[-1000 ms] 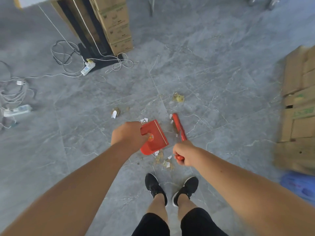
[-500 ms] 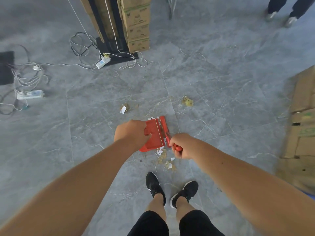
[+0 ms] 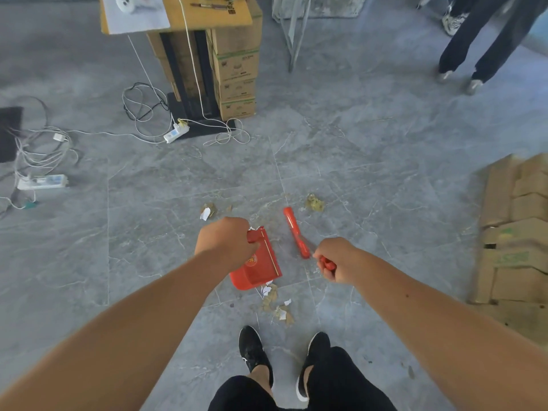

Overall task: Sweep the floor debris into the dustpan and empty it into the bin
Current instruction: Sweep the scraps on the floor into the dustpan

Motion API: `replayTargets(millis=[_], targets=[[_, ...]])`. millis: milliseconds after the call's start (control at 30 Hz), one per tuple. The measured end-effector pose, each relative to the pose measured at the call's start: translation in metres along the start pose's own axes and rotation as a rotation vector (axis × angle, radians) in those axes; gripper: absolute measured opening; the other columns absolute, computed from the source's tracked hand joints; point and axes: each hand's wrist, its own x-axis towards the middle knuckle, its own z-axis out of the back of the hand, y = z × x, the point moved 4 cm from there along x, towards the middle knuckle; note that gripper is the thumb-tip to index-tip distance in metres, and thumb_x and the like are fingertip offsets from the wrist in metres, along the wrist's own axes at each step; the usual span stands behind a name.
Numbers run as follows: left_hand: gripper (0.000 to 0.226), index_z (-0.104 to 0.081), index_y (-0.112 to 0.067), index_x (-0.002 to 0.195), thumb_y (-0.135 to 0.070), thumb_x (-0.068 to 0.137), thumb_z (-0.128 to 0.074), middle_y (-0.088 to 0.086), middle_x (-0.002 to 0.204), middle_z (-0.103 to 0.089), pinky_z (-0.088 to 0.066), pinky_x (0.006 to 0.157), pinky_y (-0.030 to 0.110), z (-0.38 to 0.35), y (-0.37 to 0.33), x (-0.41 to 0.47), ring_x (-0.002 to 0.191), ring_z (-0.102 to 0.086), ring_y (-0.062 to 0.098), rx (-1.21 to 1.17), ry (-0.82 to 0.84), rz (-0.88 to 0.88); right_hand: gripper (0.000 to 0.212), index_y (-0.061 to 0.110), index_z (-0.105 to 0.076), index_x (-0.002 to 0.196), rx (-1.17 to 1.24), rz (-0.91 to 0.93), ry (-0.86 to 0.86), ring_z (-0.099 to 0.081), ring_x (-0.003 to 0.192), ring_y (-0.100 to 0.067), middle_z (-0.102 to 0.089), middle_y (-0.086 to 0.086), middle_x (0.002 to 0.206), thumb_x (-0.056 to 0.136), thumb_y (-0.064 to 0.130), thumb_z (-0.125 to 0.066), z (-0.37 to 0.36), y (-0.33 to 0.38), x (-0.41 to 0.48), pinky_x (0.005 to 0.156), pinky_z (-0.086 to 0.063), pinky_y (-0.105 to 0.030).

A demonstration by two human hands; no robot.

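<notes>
Hands grip dustpan (image 3: 261, 264) — seemingly brush (image 3: 296, 232).

I saw a red dustpan (image 3: 257, 266) with a thin pale line along one edge and a small yellow mark, and a matching red brush (image 3: 296, 232). The floor (image 3: 370, 161) was grey tile veined with faint white, marble-like lines. The debris (image 3: 277, 305) was tan and white scraps, with one yellowish clump (image 3: 314, 202). My shoes (image 3: 255, 351) were black, the stacked boxes (image 3: 235, 72) brown with green print, the cables (image 3: 142, 114) white.
</notes>
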Motion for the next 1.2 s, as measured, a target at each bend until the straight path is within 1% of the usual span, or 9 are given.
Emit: replayTargets(millis=[133,267,367,500,633,767,867,1000,1200], targets=[[0.031,-0.058,-0.023,0.079,-0.053,0.087,-0.061,-0.008,0.077,-0.055,-0.046,0.062,0.028,0.009,-0.033,0.019,0.079,-0.060,0.019,-0.033,-0.012,-0.019,0.021,0.012,-0.055,0.078,0.056,0.029,-0.038,-0.042,0.047,-0.008,-0.045,-0.003,0.055,0.088,-0.005,-0.050,0.033,0.017,0.008,0.038,-0.037,-0.015],[0.036,-0.050,-0.023,0.070,-0.054,0.085,-0.063,-0.006,0.080,-0.062,-0.048,0.065,0.030,0.018,-0.074,0.049,0.079,-0.062,0.021,-0.051,-0.044,-0.021,0.020,0.012,-0.054,0.078,0.084,0.065,-0.072,-0.042,0.046,-0.010,-0.044,-0.005,0.057,0.090,-0.004,-0.050,0.073,0.041,0.025,0.035,-0.037,-0.014],[0.039,-0.049,-0.022,0.069,-0.055,0.084,-0.062,-0.007,0.075,-0.060,-0.048,0.062,0.029,0.024,-0.110,0.075,0.073,-0.061,0.019,-0.052,-0.059,-0.005,0.018,0.011,-0.056,0.089,0.139,0.070,-0.084,-0.043,0.050,-0.011,-0.044,-0.005,0.058,0.089,-0.005,-0.049,0.109,0.062,0.046,0.036,-0.038,-0.015],[0.045,-0.048,-0.021,0.067,-0.061,0.084,-0.060,-0.007,0.071,-0.060,-0.047,0.059,0.029,0.028,-0.164,0.116,0.067,-0.060,0.018,-0.058,-0.069,0.051,0.029,0.012,-0.060,0.107,0.142,0.081,-0.115,-0.041,0.048,-0.012,-0.047,-0.007,0.059,0.088,-0.005,-0.045,0.163,0.104,0.085,0.037,-0.038,-0.016],[0.048,-0.051,-0.020,0.067,-0.064,0.082,-0.061,-0.007,0.066,-0.059,-0.041,0.054,0.026,0.033,-0.212,0.155,0.063,-0.059,0.015,-0.074,-0.074,0.144,0.025,0.007,-0.063,0.104,0.116,0.066,-0.141,-0.038,0.042,-0.013,-0.048,-0.009,0.057,0.089,-0.002,-0.045,0.218,0.151,0.119,0.035,-0.038,-0.015],[0.048,-0.049,-0.020,0.065,-0.064,0.084,-0.058,-0.007,0.065,-0.059,-0.045,0.055,0.027,0.031,-0.250,0.186,0.062,-0.059,0.016,-0.075,-0.063,0.190,0.026,0.004,-0.063,0.103,0.076,0.088,-0.132,-0.037,0.044,-0.013,-0.047,-0.009,0.058,0.091,-0.001,-0.041,0.261,0.196,0.157,0.035,-0.038,-0.014],[0.048,-0.047,-0.021,0.063,-0.063,0.086,-0.056,-0.007,0.065,-0.058,-0.047,0.056,0.027,0.025,-0.265,0.202,0.060,-0.058,0.015,-0.086,-0.054,0.239,0.030,0.008,-0.060,0.111,0.036,0.116,-0.129,-0.040,0.045,-0.014,-0.049,-0.009,0.063,0.091,-0.002,-0.040,0.277,0.220,0.183,0.040,-0.042,-0.018],[0.044,-0.045,-0.019,0.063,-0.055,0.088,-0.054,-0.005,0.063,-0.056,-0.037,0.050,0.026,0.019,-0.278,0.216,0.060,-0.057,0.017,-0.092,-0.055,0.263,0.026,0.013,-0.054,0.106,0.011,0.145,-0.095,-0.039,0.046,-0.014,-0.048,-0.008,0.065,0.088,-0.003,-0.043,0.276,0.241,0.206,0.047,-0.040,-0.022],[0.048,-0.047,-0.020,0.064,-0.061,0.087,-0.054,-0.006,0.063,-0.057,-0.037,0.049,0.026,0.011,-0.284,0.236,0.058,-0.057,0.016,-0.103,-0.052,0.298,0.037,0.010,-0.055,0.122,-0.119,0.098,-0.006,-0.038,0.045,-0.014,-0.046,-0.007,0.059,0.088,-0.002,-0.047,0.267,0.258,0.225,0.038,-0.042,-0.016]])
